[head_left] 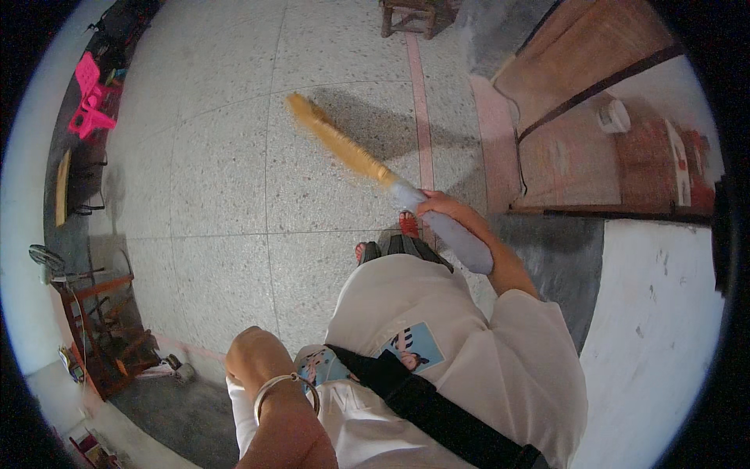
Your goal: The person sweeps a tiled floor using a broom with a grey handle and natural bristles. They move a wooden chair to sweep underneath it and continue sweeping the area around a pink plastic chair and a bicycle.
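Note:
My right hand [440, 205] is closed around the pale grey-blue handle of a long hand brush [351, 152]. The brush's shaggy yellow bristle end slants away to the upper left, with a shadow on the floor beside it. The wide rear part of the handle [466, 245] lies along my right forearm. My left hand [254, 349] is bent at the wrist by my left side, below a silver bangle [273, 388]. Its fingers are turned out of sight, so what they hold, if anything, is hidden.
Beneath me is a speckled tile floor [211, 187] with a pink strip. A wooden stool [410, 17] stands ahead. On the right are brown panels [562, 102] and a white surface [656, 313]. Along the left are a pink chair [92, 102], a wooden frame [78, 313] and a fan [47, 258].

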A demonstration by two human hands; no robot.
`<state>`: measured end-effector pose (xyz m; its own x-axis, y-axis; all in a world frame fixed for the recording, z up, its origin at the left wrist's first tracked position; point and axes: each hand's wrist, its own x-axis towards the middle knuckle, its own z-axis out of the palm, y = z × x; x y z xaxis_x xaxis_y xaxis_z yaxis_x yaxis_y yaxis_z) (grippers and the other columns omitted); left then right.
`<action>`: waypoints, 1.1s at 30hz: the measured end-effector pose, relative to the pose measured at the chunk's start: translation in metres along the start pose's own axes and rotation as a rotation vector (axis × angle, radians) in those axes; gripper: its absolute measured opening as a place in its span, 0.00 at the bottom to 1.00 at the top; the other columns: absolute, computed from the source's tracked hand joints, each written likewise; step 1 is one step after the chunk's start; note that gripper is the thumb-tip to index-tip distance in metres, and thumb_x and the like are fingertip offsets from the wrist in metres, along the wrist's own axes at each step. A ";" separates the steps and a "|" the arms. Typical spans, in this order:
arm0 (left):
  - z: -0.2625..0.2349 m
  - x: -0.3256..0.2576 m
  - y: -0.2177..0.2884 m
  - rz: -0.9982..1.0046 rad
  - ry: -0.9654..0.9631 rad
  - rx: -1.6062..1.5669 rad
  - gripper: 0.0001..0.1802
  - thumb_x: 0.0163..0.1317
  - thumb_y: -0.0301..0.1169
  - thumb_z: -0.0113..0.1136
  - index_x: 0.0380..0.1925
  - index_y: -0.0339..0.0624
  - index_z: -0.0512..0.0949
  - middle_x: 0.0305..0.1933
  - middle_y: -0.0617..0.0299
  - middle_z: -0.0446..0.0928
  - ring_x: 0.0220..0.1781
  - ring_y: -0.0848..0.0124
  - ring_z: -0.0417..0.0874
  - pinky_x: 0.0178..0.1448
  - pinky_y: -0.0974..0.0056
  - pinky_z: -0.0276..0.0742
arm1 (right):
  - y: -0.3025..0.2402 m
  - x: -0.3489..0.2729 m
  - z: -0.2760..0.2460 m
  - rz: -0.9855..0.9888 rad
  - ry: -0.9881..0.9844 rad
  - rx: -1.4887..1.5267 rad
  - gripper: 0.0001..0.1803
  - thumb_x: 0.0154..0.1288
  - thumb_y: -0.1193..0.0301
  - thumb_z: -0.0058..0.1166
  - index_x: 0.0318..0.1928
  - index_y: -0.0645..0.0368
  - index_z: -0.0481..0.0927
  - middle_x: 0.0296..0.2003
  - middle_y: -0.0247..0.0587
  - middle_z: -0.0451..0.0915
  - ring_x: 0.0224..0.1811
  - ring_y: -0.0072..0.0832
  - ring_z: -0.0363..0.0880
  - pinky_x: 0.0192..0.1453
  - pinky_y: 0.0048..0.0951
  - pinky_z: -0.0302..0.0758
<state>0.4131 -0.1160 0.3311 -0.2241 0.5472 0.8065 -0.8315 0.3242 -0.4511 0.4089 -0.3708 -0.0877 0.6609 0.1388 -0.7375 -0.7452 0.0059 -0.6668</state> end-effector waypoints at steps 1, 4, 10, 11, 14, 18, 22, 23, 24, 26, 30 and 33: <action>-0.003 -0.003 0.000 -0.062 -0.046 -0.055 0.09 0.53 0.25 0.52 0.34 0.34 0.69 0.33 0.61 0.68 0.37 0.69 0.70 0.45 0.67 0.68 | -0.006 -0.002 -0.011 -0.016 0.045 -0.055 0.29 0.44 0.72 0.55 0.51 0.57 0.66 0.29 0.38 0.74 0.24 0.23 0.73 0.26 0.26 0.73; -0.009 -0.012 0.006 -0.231 -0.230 -0.085 0.09 0.53 0.24 0.53 0.34 0.34 0.69 0.32 0.60 0.68 0.39 0.69 0.69 0.44 0.67 0.68 | -0.008 -0.002 -0.061 0.040 0.167 -0.068 0.29 0.43 0.72 0.56 0.51 0.56 0.67 0.28 0.40 0.73 0.24 0.26 0.74 0.26 0.29 0.72; 0.004 -0.034 -0.008 -0.155 -0.197 0.015 0.11 0.52 0.26 0.53 0.37 0.35 0.70 0.34 0.60 0.69 0.43 0.67 0.68 0.48 0.66 0.66 | 0.003 0.050 -0.158 -0.079 0.302 0.062 0.19 0.43 0.65 0.54 0.39 0.56 0.72 0.25 0.39 0.73 0.23 0.30 0.73 0.25 0.30 0.70; 0.008 -0.038 -0.013 -0.061 -0.140 0.027 0.12 0.52 0.27 0.54 0.38 0.36 0.70 0.36 0.60 0.69 0.44 0.67 0.69 0.50 0.65 0.66 | -0.017 0.052 -0.155 0.013 0.368 0.070 0.17 0.42 0.65 0.55 0.35 0.57 0.72 0.25 0.39 0.73 0.23 0.31 0.73 0.26 0.31 0.69; 0.019 -0.029 -0.010 0.008 -0.105 0.158 0.16 0.52 0.29 0.55 0.41 0.36 0.70 0.42 0.58 0.69 0.48 0.65 0.68 0.54 0.62 0.64 | -0.060 0.078 -0.162 0.170 0.479 0.192 0.11 0.44 0.64 0.54 0.24 0.58 0.74 0.23 0.40 0.73 0.24 0.32 0.73 0.26 0.34 0.68; 0.013 -0.035 -0.007 -0.122 -0.224 0.201 0.18 0.51 0.31 0.56 0.43 0.37 0.70 0.46 0.57 0.68 0.51 0.65 0.66 0.54 0.61 0.63 | -0.060 0.131 -0.154 0.086 0.263 0.070 0.15 0.46 0.59 0.54 0.30 0.56 0.76 0.26 0.42 0.74 0.27 0.35 0.73 0.28 0.37 0.68; 0.015 -0.038 -0.009 -0.142 -0.231 0.192 0.18 0.51 0.30 0.57 0.42 0.37 0.70 0.44 0.58 0.69 0.50 0.65 0.67 0.53 0.63 0.64 | -0.040 0.168 -0.073 -0.006 0.186 -0.082 0.15 0.41 0.64 0.57 0.29 0.61 0.74 0.22 0.40 0.73 0.22 0.31 0.72 0.25 0.33 0.69; 0.016 -0.037 -0.008 -0.143 -0.236 0.192 0.18 0.51 0.30 0.57 0.42 0.37 0.70 0.44 0.58 0.69 0.50 0.65 0.67 0.53 0.63 0.64 | -0.037 0.171 -0.043 -0.003 0.195 -0.123 0.17 0.39 0.65 0.59 0.31 0.61 0.74 0.22 0.41 0.73 0.22 0.31 0.72 0.25 0.34 0.69; 0.017 -0.037 -0.008 -0.147 -0.238 0.185 0.18 0.51 0.30 0.57 0.42 0.37 0.70 0.43 0.58 0.69 0.50 0.65 0.67 0.53 0.63 0.64 | -0.031 0.173 -0.018 0.001 0.212 -0.158 0.19 0.38 0.67 0.60 0.33 0.62 0.73 0.23 0.41 0.73 0.22 0.31 0.72 0.25 0.35 0.69; 0.018 -0.037 -0.010 -0.154 -0.243 0.168 0.18 0.50 0.30 0.57 0.42 0.37 0.70 0.42 0.58 0.69 0.49 0.66 0.67 0.52 0.64 0.64 | -0.027 0.176 0.016 0.001 0.180 -0.231 0.23 0.35 0.69 0.62 0.37 0.61 0.72 0.25 0.41 0.73 0.21 0.32 0.72 0.24 0.37 0.70; 0.018 -0.038 -0.011 -0.087 -0.247 0.079 0.19 0.50 0.30 0.58 0.42 0.36 0.70 0.41 0.58 0.69 0.48 0.66 0.67 0.52 0.64 0.65 | -0.037 0.166 0.036 -0.026 -0.186 -0.304 0.29 0.37 0.73 0.60 0.46 0.60 0.69 0.26 0.40 0.73 0.21 0.29 0.73 0.22 0.33 0.71; 0.024 -0.037 -0.018 0.001 -0.151 0.105 0.18 0.50 0.30 0.58 0.41 0.36 0.70 0.40 0.58 0.68 0.47 0.67 0.68 0.52 0.65 0.65 | -0.049 0.114 0.024 -0.046 -0.237 -0.353 0.31 0.35 0.65 0.61 0.44 0.63 0.70 0.30 0.39 0.74 0.28 0.29 0.73 0.31 0.29 0.70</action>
<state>0.4241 -0.1610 0.3185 -0.2920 0.4226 0.8580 -0.8782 0.2369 -0.4156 0.5186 -0.3316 -0.1366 0.6234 0.3707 -0.6884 -0.6122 -0.3163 -0.7247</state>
